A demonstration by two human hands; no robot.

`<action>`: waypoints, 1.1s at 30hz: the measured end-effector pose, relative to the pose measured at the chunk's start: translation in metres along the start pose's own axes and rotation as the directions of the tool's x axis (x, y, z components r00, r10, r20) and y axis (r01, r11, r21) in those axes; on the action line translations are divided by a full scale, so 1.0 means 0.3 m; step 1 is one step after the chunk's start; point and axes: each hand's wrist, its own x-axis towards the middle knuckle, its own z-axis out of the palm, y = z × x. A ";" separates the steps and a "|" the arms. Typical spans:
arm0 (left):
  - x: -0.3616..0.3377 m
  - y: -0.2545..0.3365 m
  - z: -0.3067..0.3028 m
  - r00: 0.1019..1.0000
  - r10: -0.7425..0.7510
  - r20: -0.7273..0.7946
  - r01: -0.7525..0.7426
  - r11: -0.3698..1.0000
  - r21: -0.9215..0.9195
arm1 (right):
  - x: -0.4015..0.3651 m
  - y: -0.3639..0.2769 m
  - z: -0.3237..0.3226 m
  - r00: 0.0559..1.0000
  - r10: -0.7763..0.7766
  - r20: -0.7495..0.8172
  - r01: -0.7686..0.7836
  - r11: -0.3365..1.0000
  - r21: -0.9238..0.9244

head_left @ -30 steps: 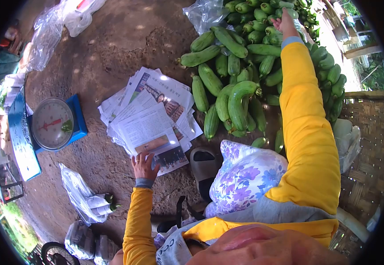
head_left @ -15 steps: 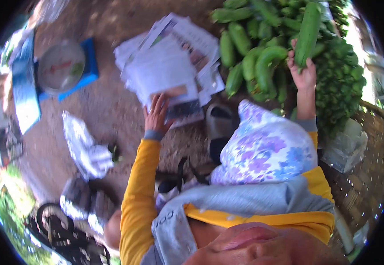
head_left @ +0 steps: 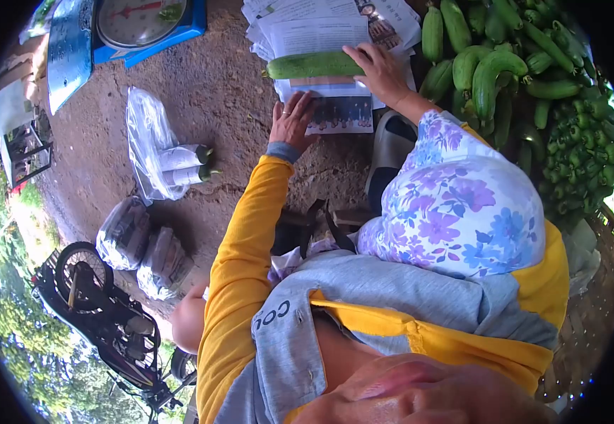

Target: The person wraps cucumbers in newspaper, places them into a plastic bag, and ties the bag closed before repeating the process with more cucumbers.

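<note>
A long green gourd (head_left: 314,65) lies crosswise on the stack of printed paper sheets (head_left: 314,32) on the ground. My right hand (head_left: 384,74) is closed around the gourd's right end, with the fingertips over its top. My left hand (head_left: 295,120), with a ring on one finger, rests on the near left edge of the top sheet, just below the gourd. Its fingers lie stretched on the paper, apart from the gourd. A dark photo of a row of people (head_left: 341,114) shows on the sheet between my hands.
At the right lie a heap of green gourds (head_left: 494,74) and a pile of smaller green vegetables (head_left: 582,152). A blue dial scale (head_left: 197,25) stands at upper left. Below it, paper-wrapped gourds (head_left: 179,164) lie on a plastic bag (head_left: 148,127). Further off are wrapped bundles (head_left: 124,230) and a motorcycle (head_left: 119,318).
My right hand has brought the gourd from above the heap leftward and laid it on the papers. My left hand stays at the paper's near edge. The view has shifted, showing more of the motorcycle.
</note>
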 end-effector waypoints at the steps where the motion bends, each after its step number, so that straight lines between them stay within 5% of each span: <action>1: 0.004 -0.008 0.007 1.000 0.012 -0.012 -0.012 1.000 -0.004 | -0.009 -0.009 0.006 0.999 -0.038 -0.031 0.037 0.999 -0.025; 5: 0.025 -0.008 0.023 0.985 0.162 -0.062 -0.154 0.980 0.126 | -0.057 -0.080 -0.018 0.989 -0.143 -0.038 0.140 0.988 -0.064; 8: 0.012 -0.013 -0.003 0.979 0.202 -0.008 -0.201 0.978 0.046 | -0.105 -0.076 -0.009 0.963 -0.262 -0.056 0.259 0.964 -0.058; 11: -0.007 -0.026 0.011 0.966 0.249 -0.074 -0.247 0.968 0.034 | -0.139 -0.097 -0.012 0.957 -0.276 0.087 0.279 0.960 -0.029; 17: -0.023 -0.056 0.059 0.930 0.355 -0.095 -0.351 0.935 0.057 | -0.136 -0.130 -0.027 0.974 -0.207 0.093 0.208 0.978 -0.001; 33: 0.013 -0.008 0.037 0.920 0.243 -0.306 -0.265 0.964 -0.031 | -0.159 -0.143 -0.041 0.939 -0.305 0.159 0.267 0.938 0.223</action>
